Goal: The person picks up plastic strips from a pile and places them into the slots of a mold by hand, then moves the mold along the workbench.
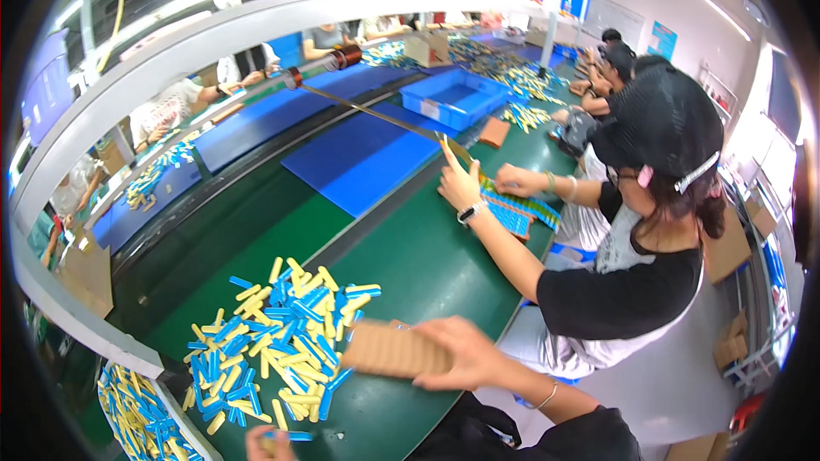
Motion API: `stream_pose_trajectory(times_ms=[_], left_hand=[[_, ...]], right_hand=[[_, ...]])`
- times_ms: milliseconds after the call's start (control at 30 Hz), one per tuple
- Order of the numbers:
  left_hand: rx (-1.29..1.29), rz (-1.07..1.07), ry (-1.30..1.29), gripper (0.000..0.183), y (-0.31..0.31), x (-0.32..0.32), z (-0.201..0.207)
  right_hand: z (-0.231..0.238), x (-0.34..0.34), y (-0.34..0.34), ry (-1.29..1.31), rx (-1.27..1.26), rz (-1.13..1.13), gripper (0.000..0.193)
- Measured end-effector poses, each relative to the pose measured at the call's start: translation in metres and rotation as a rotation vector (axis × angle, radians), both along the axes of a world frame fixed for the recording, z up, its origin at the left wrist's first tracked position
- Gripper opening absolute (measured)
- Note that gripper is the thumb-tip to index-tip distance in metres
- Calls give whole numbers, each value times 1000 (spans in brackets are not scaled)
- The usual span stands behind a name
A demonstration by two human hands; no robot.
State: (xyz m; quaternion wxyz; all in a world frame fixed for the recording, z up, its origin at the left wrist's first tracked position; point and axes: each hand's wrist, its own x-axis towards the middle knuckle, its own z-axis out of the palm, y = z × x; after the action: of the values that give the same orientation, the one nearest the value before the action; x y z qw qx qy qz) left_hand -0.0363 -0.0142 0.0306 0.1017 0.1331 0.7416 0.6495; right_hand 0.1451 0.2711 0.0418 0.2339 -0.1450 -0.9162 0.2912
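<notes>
My right hand (pixel 465 354) grips one end of a brown ridged board (pixel 397 350) and holds it over the green worktop, fingers on top. The board's other end reaches to the edge of a loose pile of small blue and yellow sticks (pixel 290 341) with rounded ends. At the lower edge, my left hand (pixel 272 444) is partly cut off by the frame. Its fingers are closed around a small blue stick (pixel 297 436) that pokes out to the right, beside the near side of the pile.
At the lower left a white-rimmed bin (pixel 184 418) is full of similar sticks. Close on my right a co-worker in a black cap (pixel 662 119) handles a striped board of sticks (pixel 521 209). A blue tray (pixel 453 98) and blue sheets (pixel 359 162) lie farther along; a grey rail arches overhead.
</notes>
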Motion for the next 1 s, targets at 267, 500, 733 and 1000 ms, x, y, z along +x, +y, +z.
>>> stream_pose_trajectory(times_ms=[267, 500, 733, 1000], left_hand=[[-53, 5, -73, 11, 8, 5, 19], [1, -125, -236, 12, 17, 38, -1], [29, -128, -257, 10, 19, 43, 2], [-24, -282, -342, 9, 23, 60, -2]], right_hand=[[-47, -23, -90, -138, 49, 166, 79], [-51, 5, -86, -17, 21, 160, 75], [-67, 24, -82, -41, 5, 476, 74], [-53, -7, -94, 112, -157, 362, 54]])
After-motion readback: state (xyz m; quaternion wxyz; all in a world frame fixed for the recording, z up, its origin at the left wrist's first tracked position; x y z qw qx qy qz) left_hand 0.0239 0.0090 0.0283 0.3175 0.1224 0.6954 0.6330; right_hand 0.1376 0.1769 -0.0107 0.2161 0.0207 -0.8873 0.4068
